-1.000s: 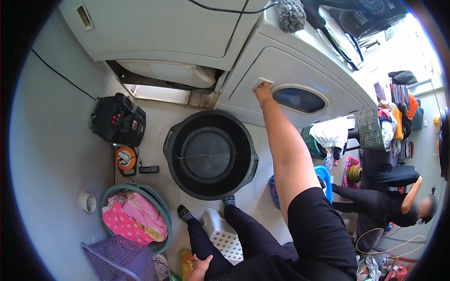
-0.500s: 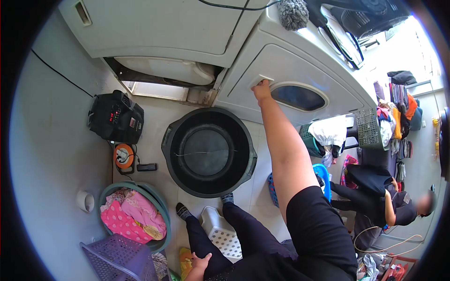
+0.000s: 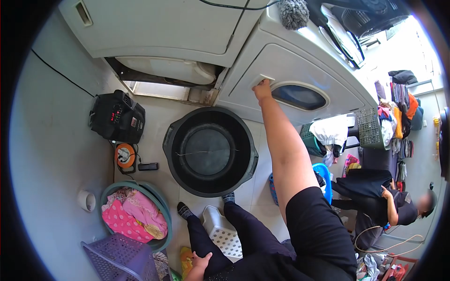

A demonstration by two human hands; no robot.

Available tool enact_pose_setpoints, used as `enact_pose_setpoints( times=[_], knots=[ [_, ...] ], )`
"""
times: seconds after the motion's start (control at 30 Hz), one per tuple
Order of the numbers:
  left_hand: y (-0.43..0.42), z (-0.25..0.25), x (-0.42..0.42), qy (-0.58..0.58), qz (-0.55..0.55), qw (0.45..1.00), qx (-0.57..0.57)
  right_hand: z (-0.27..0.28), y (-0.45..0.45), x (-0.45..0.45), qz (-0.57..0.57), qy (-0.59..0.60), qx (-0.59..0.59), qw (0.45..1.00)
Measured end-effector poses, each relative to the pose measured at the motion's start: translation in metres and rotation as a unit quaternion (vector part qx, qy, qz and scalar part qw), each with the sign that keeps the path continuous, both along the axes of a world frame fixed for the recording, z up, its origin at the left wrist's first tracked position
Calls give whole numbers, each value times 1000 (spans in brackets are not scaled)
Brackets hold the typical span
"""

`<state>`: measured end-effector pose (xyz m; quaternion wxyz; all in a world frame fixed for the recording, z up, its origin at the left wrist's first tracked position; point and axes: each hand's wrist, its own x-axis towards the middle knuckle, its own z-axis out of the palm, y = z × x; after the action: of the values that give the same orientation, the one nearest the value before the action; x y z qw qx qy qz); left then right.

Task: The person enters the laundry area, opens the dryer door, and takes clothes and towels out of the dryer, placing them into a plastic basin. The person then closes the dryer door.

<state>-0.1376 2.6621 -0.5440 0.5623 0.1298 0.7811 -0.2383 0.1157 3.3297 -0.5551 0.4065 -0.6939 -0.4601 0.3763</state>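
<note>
The right hand (image 3: 262, 90) was at the handle (image 3: 266, 77) on the door (image 3: 290, 65) of a white machine (image 3: 269, 33), beside its oval window (image 3: 300, 96); its fingers seemed curled, though I could not tell whether they gripped. The left hand (image 3: 201, 261), loosely spread and holding nothing, rested on the left leg (image 3: 199, 234). A black tub (image 3: 206, 188) stood on the floor (image 3: 262, 187).

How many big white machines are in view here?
2: the left machine, open along its bottom, and the right machine, touched by the right hand. Others could be outside the picture.
</note>
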Motion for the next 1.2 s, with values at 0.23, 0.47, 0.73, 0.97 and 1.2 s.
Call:
enact_pose_setpoints(
  times=[0.23,0.47,0.73,0.97,1.2],
  knots=[
    [-21,-21,-3,-6,-6,1000,18,3,-3,-3,-8,11,0,1000],
    [-28,-27,-3,-7,3,1000,26,-4,-1,-1,-7,0,12,1000],
    [-14,-20,-2,4,-6,1000,18,-12,2,-2,-26,-21,42,999],
    [-8,-7,-3,1,-3,1000,28,-24,-51,-6,-18,-160,23,987],
    [-10,-17,-13,3,-29,998,58,-26,-229,11,-4,14,67,998]
  ],
)
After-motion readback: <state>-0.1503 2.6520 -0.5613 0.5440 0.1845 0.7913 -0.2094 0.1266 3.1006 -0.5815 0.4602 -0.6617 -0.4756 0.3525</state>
